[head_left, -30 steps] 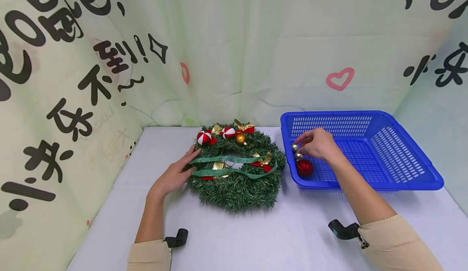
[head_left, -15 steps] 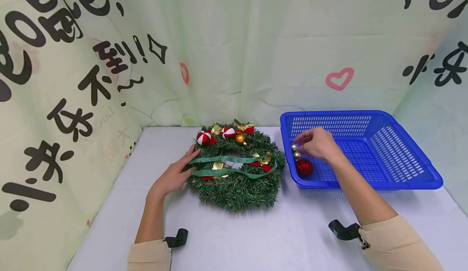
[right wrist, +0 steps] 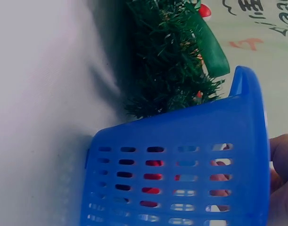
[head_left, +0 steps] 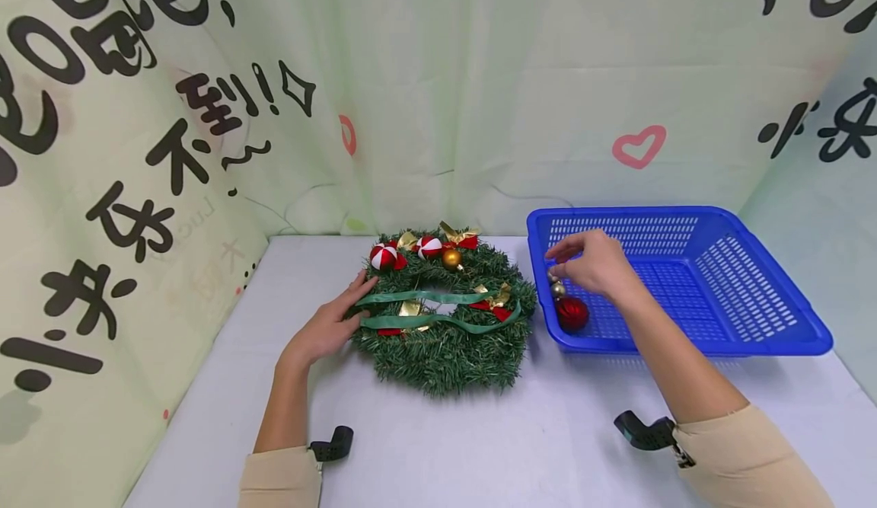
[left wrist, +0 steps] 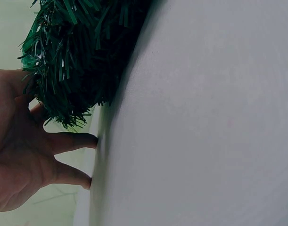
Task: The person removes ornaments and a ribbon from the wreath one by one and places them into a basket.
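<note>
A green artificial wreath [head_left: 445,363] lies on the table, decorated with red-and-white balls [head_left: 429,247], a gold ball [head_left: 451,258], red-and-gold bows [head_left: 496,306] and green ribbon strips [head_left: 418,322]. My left hand [head_left: 333,324] rests at its left edge, fingers spread; the left wrist view shows fingertips [left wrist: 89,140] on the table beside the greenery. My right hand [head_left: 594,268] is bent over the left end of a blue basket [head_left: 754,264]. Small gold balls [head_left: 558,289] sit below its fingers, partly covered. Beside them lies a red ball [head_left: 572,314]. Whether the fingers pinch anything is hidden.
A white cloth covers the table [head_left: 438,447]. Behind it hangs a pale green curtain [head_left: 411,112] with black lettering. The basket's slotted wall [right wrist: 172,155] stands close to the wreath's right side.
My right hand has risen slightly at the basket's left end, and its thumb now covers more of the upper gold ball. My left hand and the wreath stay put.
</note>
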Demonstrator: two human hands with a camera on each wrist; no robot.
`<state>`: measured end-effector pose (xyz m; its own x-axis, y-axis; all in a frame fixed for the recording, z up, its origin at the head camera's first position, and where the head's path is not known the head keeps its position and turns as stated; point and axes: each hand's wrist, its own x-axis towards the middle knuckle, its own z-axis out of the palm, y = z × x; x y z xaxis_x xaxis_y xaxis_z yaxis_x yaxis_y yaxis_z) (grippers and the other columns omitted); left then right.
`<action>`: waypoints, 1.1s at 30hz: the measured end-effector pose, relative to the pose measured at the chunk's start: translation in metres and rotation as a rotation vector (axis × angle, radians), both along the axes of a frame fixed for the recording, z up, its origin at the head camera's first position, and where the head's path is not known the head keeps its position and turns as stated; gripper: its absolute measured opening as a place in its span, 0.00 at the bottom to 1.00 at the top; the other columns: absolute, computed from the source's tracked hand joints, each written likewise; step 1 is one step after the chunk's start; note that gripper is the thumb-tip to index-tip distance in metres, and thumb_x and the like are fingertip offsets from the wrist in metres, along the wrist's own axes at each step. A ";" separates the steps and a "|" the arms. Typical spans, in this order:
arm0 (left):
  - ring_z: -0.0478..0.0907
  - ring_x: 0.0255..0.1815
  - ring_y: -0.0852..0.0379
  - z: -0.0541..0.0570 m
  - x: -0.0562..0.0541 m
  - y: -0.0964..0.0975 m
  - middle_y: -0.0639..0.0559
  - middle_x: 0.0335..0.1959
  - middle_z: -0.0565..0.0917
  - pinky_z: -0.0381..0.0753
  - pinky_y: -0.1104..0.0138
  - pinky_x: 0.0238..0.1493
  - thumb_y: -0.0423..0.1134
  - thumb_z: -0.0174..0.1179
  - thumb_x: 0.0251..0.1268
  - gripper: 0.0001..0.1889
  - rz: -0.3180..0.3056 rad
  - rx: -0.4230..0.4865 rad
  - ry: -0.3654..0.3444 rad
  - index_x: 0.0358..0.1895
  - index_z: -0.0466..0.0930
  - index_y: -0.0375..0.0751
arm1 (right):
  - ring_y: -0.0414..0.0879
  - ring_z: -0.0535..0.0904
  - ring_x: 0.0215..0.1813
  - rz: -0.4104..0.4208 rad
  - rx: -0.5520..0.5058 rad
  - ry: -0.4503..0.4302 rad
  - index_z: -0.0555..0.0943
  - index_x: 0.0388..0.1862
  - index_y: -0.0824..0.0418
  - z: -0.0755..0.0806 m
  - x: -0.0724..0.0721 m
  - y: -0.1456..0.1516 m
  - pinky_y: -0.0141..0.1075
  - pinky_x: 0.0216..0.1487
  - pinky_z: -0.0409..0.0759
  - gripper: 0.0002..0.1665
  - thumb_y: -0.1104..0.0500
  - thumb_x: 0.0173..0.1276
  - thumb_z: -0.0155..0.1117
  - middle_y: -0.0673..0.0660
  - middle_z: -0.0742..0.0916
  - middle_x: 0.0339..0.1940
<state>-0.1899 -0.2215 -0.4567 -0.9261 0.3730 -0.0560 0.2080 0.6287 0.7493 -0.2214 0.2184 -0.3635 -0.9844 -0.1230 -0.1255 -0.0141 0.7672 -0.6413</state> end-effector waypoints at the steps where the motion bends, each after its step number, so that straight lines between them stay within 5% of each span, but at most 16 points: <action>1: 0.44 0.87 0.40 0.000 0.000 0.000 0.54 0.88 0.43 0.51 0.37 0.81 0.36 0.49 0.82 0.34 0.000 -0.002 0.000 0.86 0.52 0.57 | 0.66 0.78 0.62 0.002 -0.003 0.009 0.88 0.56 0.61 0.002 0.001 -0.001 0.63 0.63 0.74 0.17 0.60 0.69 0.72 0.65 0.90 0.54; 9: 0.44 0.87 0.40 -0.001 -0.001 0.000 0.53 0.88 0.42 0.51 0.38 0.81 0.37 0.49 0.82 0.34 0.000 -0.007 -0.001 0.86 0.52 0.57 | 0.66 0.76 0.65 -0.002 -0.006 0.056 0.88 0.55 0.60 0.014 0.003 -0.010 0.64 0.65 0.72 0.16 0.58 0.70 0.71 0.65 0.89 0.54; 25: 0.43 0.87 0.40 0.000 -0.001 0.000 0.53 0.88 0.43 0.51 0.38 0.81 0.36 0.48 0.82 0.34 -0.001 -0.007 0.002 0.86 0.52 0.57 | 0.54 0.85 0.47 0.033 -0.056 0.090 0.90 0.52 0.58 0.027 0.008 -0.028 0.36 0.39 0.81 0.14 0.59 0.69 0.72 0.62 0.90 0.52; 33: 0.44 0.87 0.40 -0.001 -0.001 0.000 0.53 0.88 0.43 0.51 0.38 0.81 0.37 0.49 0.82 0.34 -0.002 -0.001 0.004 0.86 0.52 0.58 | 0.54 0.87 0.48 0.068 -0.098 0.084 0.89 0.54 0.57 0.030 0.006 -0.040 0.39 0.44 0.84 0.15 0.57 0.69 0.73 0.61 0.90 0.52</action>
